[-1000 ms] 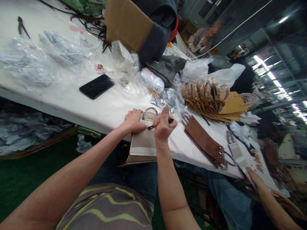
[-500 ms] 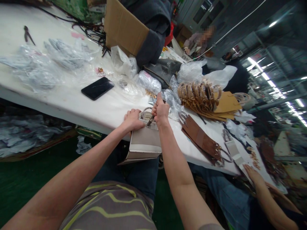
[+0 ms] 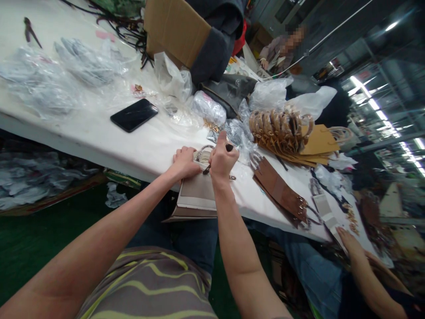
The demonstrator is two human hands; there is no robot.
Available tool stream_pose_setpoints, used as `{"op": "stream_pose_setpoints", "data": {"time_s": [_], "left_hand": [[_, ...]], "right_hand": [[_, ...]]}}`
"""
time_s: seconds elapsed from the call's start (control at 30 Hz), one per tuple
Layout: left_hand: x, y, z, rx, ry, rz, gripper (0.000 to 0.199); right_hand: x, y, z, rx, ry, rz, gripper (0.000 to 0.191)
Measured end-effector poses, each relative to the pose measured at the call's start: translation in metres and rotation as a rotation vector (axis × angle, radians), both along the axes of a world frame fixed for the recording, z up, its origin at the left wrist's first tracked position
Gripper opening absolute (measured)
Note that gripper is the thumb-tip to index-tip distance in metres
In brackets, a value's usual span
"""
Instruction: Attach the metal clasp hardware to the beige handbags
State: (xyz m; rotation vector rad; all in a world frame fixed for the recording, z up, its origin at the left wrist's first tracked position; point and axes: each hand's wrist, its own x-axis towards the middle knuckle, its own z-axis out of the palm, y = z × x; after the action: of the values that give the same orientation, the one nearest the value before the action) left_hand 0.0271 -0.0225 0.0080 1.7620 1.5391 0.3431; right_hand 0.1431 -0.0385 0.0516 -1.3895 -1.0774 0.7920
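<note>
A beige handbag panel (image 3: 195, 197) lies at the table's front edge, its lower part hanging over my lap. A handle (image 3: 205, 148) loops up from its far end. My left hand (image 3: 186, 163) grips the panel's left side near that handle, fingers curled over it. My right hand (image 3: 223, 161) is a fist around a dark-handled tool (image 3: 229, 147), thumb pointing away from me. The tool's slim dark tip is down at the panel beside the handle's base; its exact kind is mostly hidden by my fingers.
A black phone (image 3: 134, 115) and crumpled plastic (image 3: 49, 84) lie left, pliers (image 3: 30, 32) farther back. Small gold fittings (image 3: 211, 127) are ahead. Tan bag panels with handles (image 3: 282, 128) and brown panels (image 3: 279, 188) lie right. A co-worker's hand (image 3: 347, 239) touches another panel.
My right fist has turned, so more of the tool's handle end shows and the tip leans in toward the handle base. My left hand stays on the panel. The view has shifted slightly.
</note>
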Motion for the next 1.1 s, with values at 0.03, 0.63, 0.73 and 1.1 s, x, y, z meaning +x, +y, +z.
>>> {"op": "stream_pose_setpoints", "data": {"time_s": [0.03,0.63,0.73,1.1], "left_hand": [[0.001,0.001,-0.002,0.001,0.008,-0.004,0.085],[0.006,0.008,0.030,0.484,0.114,-0.325,0.029],[0.011,0.010,0.040,0.509,0.194,-0.554,0.030],[0.040,0.028,0.100,-0.018,0.489,-0.866,0.039]], "right_hand": [[-0.003,-0.011,-0.002,0.030,-0.002,-0.053,0.062],[0.043,-0.054,0.010,0.230,0.384,-0.185,0.077],[0.044,-0.052,0.006,0.239,0.436,-0.194,0.078],[0.040,-0.047,0.014,0.220,0.456,-0.139,0.078]]}}
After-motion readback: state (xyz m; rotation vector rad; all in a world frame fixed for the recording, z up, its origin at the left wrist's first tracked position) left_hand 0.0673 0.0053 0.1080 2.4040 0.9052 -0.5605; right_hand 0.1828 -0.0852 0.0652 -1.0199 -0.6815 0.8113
